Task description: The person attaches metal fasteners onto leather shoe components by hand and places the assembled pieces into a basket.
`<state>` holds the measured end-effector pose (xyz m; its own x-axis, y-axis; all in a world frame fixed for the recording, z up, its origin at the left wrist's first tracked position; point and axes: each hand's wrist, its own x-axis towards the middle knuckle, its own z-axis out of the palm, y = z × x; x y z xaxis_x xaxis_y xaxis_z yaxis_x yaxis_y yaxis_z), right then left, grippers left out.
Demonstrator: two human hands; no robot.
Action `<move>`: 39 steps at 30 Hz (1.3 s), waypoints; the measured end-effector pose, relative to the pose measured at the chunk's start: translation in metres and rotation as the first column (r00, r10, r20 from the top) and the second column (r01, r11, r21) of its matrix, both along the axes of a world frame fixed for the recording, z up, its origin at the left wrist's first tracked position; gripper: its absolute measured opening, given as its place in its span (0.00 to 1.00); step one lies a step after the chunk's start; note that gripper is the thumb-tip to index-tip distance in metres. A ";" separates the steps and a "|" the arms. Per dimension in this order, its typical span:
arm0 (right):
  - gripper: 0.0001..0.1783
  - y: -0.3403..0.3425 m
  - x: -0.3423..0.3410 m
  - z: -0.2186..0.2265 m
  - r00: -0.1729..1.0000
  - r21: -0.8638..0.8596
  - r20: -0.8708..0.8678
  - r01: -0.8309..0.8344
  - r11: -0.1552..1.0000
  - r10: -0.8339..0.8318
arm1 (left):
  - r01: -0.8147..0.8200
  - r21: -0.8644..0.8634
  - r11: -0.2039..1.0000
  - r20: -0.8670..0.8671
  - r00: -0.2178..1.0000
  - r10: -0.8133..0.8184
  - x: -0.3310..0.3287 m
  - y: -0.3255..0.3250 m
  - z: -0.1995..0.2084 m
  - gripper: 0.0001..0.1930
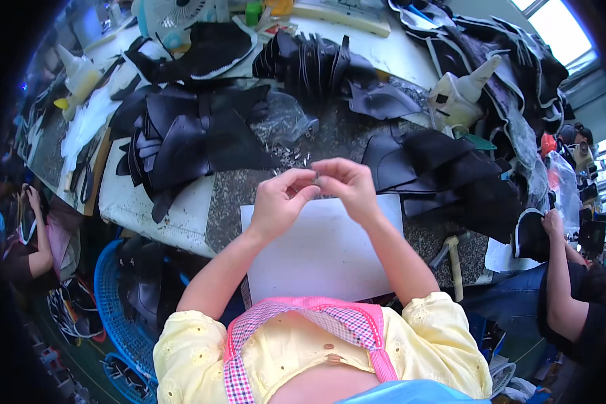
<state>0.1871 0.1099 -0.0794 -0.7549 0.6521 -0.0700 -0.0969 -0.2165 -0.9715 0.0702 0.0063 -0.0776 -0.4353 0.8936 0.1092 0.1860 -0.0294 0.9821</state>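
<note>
My left hand [276, 205] and my right hand [351, 190] meet above the far edge of a white sheet [323, 252] on the worktable. The thumb and fingers of both are pinched together at a tiny item, too small to name. Just beyond the fingertips lies a scatter of small shiny metal pieces [293, 158], beside a clear plastic bag [283, 118]. Black leather-like cut pieces [188, 138] lie in a stack to the left. More black pieces [438, 161] are fanned out close to the right hand.
A wooden-handled hammer [454, 266] lies right of the sheet. White spouted bottles stand at right [458, 97] and far left [81, 77]. Upright black pieces [310, 64] and a fan [178, 13] are at the back. A blue basket [111, 289] is below left. People work on both sides.
</note>
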 end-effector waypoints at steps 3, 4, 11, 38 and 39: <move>0.11 -0.011 0.004 0.001 0.999 0.038 -0.046 -0.012 0.999 0.013 | -0.006 0.128 0.992 -0.214 0.976 0.034 0.000 -0.001 0.003 0.10; 0.10 -0.012 0.006 0.005 0.998 0.010 -0.066 -0.016 1.000 0.017 | -0.010 0.124 0.992 -0.257 0.966 0.042 0.003 -0.003 0.007 0.08; 0.06 -0.014 0.012 0.009 0.989 -0.062 -0.122 0.077 0.995 -0.084 | -0.037 0.204 0.978 -0.311 0.945 0.101 0.017 -0.008 0.026 0.06; 0.08 -0.029 0.025 0.020 0.993 0.688 -0.110 0.101 0.718 -0.035 | 0.316 0.039 0.948 0.710 0.659 -0.248 0.011 -0.022 0.009 0.07; 0.08 -0.027 0.026 0.019 0.989 0.678 -0.146 0.114 0.726 -0.020 | 0.320 0.029 0.947 0.675 0.693 -0.254 0.015 -0.020 0.013 0.08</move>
